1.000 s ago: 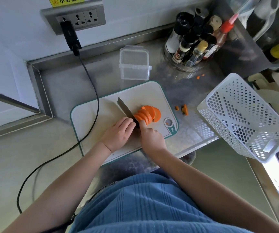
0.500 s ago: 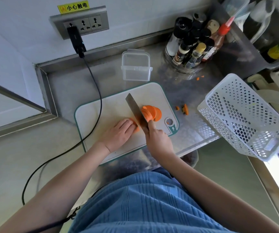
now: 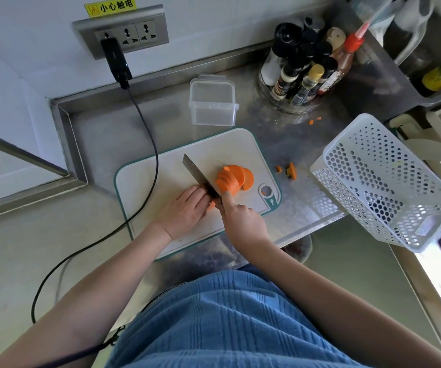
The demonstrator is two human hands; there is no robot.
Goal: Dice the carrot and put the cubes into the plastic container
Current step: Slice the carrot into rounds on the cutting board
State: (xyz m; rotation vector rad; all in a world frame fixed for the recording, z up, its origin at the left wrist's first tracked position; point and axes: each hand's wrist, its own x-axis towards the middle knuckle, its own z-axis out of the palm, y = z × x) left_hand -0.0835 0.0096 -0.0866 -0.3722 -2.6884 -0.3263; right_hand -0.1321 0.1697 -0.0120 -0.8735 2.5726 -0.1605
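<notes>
1. Orange carrot slices point(image 3: 234, 177) lie fanned on your white, teal-edged cutting board point(image 3: 147, 179).
2. Your right hand point(image 3: 243, 221) grips the steel knife point(image 3: 198, 176); your left hand point(image 3: 185, 208) pins a carrot piece.
3. Your clear plastic container point(image 3: 212, 102) sits on the tabletop beyond.

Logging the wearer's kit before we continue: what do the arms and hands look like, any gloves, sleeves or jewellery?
Both arms are bare as far up as the picture shows, with no sleeves in view. The left hand and the right hand wear no gloves, and no rings, watch or bracelet show. The only clothing visible is a blue ribbed garment over the torso. A thin dark cord hangs beside it.
</notes>
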